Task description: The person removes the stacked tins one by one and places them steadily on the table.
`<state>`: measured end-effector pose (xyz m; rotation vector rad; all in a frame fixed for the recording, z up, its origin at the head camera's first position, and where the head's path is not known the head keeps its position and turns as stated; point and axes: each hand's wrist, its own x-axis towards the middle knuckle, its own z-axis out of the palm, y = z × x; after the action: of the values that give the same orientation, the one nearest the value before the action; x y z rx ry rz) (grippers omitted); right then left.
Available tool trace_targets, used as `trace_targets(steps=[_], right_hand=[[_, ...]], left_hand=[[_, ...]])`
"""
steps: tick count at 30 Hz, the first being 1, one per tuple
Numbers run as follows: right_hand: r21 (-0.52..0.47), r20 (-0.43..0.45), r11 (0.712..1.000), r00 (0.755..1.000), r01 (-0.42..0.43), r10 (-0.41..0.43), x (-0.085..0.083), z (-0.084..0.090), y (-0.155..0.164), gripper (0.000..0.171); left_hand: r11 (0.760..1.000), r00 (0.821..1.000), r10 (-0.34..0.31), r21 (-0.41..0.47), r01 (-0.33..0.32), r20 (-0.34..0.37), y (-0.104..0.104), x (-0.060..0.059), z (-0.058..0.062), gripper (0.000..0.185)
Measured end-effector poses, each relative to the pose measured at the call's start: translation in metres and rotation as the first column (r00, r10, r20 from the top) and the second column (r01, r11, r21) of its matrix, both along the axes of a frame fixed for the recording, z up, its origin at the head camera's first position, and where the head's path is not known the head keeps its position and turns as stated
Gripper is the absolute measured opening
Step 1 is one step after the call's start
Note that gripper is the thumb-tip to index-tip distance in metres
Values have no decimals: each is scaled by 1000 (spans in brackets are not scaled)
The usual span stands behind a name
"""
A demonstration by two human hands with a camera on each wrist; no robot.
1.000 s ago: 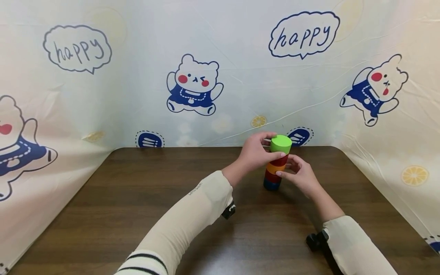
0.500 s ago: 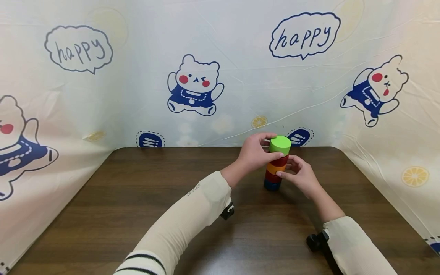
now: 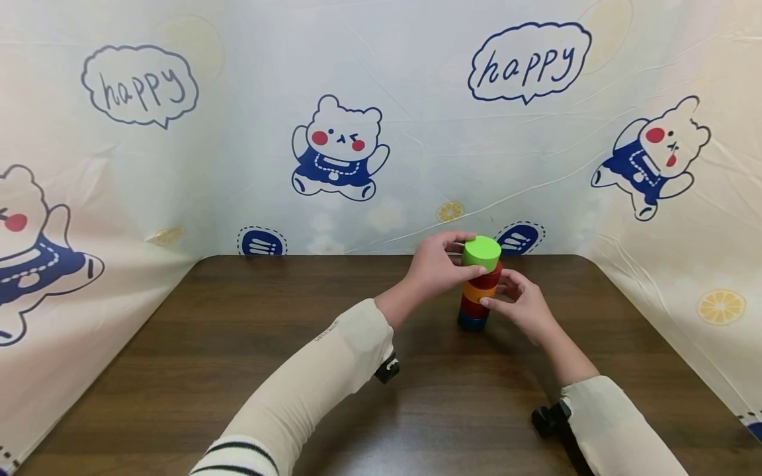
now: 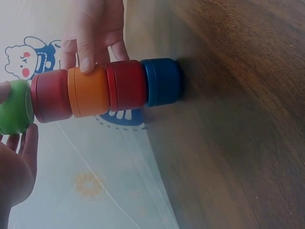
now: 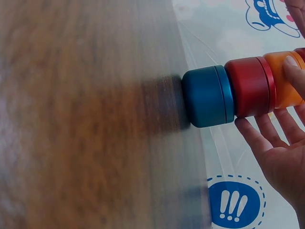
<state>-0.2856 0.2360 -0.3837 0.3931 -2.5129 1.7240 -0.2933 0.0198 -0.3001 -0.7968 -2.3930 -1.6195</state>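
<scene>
Since the earlier head frames the green cap has sunk a little and now sits tilted on the top of the stack; both hands have kept their places.

From the head view, the stack stands upright near the far edge of the table, right of its middle: a blue piece at the bottom, then red, orange and red. The left hand has its thumb and fingers curled round the green cap. The right hand steadies the stack from the right side, thumb on the orange piece. A printed cloth with bears hangs behind the table.

From the left wrist view, the blue piece rests on the wood, with the lower red piece, the orange piece and the upper red piece in line above it. The green cap sits skewed at the end, between the left hand's fingers. The right hand's thumb presses the orange piece.

From the right wrist view, the right hand's fingers lie fairly straight behind the stack, thumb tip on the orange; the grip is light, not closed round.
</scene>
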Motion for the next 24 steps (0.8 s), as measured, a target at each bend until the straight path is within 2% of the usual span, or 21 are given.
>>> trace_targets(steps=[18, 24], right_hand=[[0, -10, 1000, 1000, -3, 3, 1, 0, -1, 60], [5, -6, 1000, 1000, -1, 1, 3, 3, -2, 59]], left_hand=[[999, 1000, -14, 51, 15, -25, -17, 4, -5, 51], [999, 1000, 1, 45, 1, -30, -22, 3, -7, 51]])
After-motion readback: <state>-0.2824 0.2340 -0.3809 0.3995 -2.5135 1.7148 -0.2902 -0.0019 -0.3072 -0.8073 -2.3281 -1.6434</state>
